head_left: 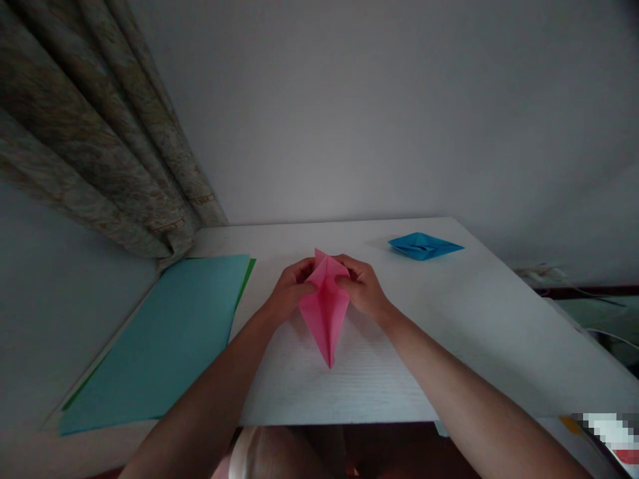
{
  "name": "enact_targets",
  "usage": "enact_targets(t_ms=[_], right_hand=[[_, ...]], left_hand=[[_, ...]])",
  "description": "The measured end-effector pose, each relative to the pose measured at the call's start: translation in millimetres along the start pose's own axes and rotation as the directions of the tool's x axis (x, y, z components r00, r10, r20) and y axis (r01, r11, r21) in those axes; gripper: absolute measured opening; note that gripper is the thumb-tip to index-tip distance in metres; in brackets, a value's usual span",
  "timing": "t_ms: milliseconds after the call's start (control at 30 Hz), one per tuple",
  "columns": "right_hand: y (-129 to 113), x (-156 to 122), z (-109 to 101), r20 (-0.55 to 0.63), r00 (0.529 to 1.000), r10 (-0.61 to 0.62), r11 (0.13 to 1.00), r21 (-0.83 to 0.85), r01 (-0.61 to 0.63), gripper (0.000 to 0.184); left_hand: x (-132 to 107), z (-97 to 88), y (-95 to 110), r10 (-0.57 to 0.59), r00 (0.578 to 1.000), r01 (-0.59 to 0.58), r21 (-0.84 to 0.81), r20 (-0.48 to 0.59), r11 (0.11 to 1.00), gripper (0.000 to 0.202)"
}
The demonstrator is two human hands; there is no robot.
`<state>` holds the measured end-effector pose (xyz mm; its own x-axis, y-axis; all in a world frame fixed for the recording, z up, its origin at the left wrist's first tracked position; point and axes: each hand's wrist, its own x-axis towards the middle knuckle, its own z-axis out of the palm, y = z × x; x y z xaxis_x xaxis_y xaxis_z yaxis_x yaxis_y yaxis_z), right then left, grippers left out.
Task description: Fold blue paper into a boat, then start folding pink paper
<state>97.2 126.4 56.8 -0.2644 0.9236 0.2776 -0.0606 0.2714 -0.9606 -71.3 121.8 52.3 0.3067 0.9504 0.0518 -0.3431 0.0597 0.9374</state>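
A pink folded paper (pixel 325 313), shaped like a long kite with its point toward me, is held just above the white table (pixel 449 319). My left hand (pixel 289 287) pinches its upper left edge with thumb and fingers closed. From the other side, my right hand (pixel 364 286) pinches the upper right edge the same way. Both hands meet near the paper's top.
A stack of teal and green paper sheets (pixel 164 339) lies on the table's left part. A blue folded paper boat (pixel 424 245) rests at the far right. A patterned curtain (pixel 100 153) hangs at the left by the wall. Cables (pixel 554 274) lie beyond the right edge.
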Motion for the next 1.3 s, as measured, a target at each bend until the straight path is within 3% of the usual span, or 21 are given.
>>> enact_targets(t_ms=[167, 367, 500, 667, 767, 867, 967, 1067, 1167, 1300], right_hand=[[0.5, -0.3, -3.0, 0.013, 1.0, -0.017, 0.999, -0.029, 0.018, 0.027], [-2.7, 0.5, -3.8, -0.018, 0.996, -0.086, 0.988, -0.132, 0.083, 0.021], [-3.8, 0.3, -3.7, -0.036, 0.999, -0.04, 0.995, -0.098, 0.036, 0.014], [-2.6, 0.1, -2.3, -0.056, 0.998, 0.036, 0.999, -0.038, -0.038, 0.015], [1.1, 0.3, -1.3, -0.062, 0.994, 0.093, 0.983, -0.154, -0.101, 0.016], [5.6, -0.2, -0.7, -0.094, 0.987, 0.128, 0.919, -0.362, -0.154, 0.013], [7.4, -1.0, 0.2, -0.126, 0.99, 0.07, 0.869, -0.478, -0.123, 0.023], [6.2, -1.8, 1.7, -0.14, 0.989, 0.04, 0.843, -0.526, -0.108, 0.028], [3.9, -2.4, 2.5, -0.123, 0.987, 0.1, 0.81, -0.566, -0.152, 0.034], [2.2, -2.3, 1.5, -0.117, 0.984, 0.131, 0.755, -0.632, -0.176, 0.044]], left_hand=[[-1.2, -2.6, -0.2, -0.05, 0.998, 0.05, -0.005, 0.05, 0.999, 0.046], [-0.4, -5.2, -1.8, -0.023, 0.993, 0.02, 0.025, 0.113, 0.999, 0.055], [-3.2, -1.4, 0.8, -0.053, 0.991, 0.055, -0.009, 0.126, 0.998, 0.053], [-3.9, 3.2, 3.1, -0.057, 0.997, 0.062, -0.111, 0.043, 0.992, 0.049], [-1.2, 0.0, 0.6, 0.016, 0.998, -0.021, -0.095, -0.056, 0.995, 0.052], [1.8, -6.1, -3.9, 0.141, 0.98, -0.136, 0.044, -0.139, 0.99, 0.066], [3.7, -9.4, -7.5, 0.227, 0.959, -0.172, 0.284, -0.173, 0.943, 0.072], [3.8, -8.2, -8.5, 0.213, 0.962, -0.107, 0.475, -0.173, 0.873, 0.068], [3.1, -6.6, -7.3, 0.175, 0.975, -0.061, 0.589, -0.138, 0.806, 0.06], [2.7, -8.7, -6.7, 0.185, 0.98, -0.092, 0.663, -0.071, 0.743, 0.06]])
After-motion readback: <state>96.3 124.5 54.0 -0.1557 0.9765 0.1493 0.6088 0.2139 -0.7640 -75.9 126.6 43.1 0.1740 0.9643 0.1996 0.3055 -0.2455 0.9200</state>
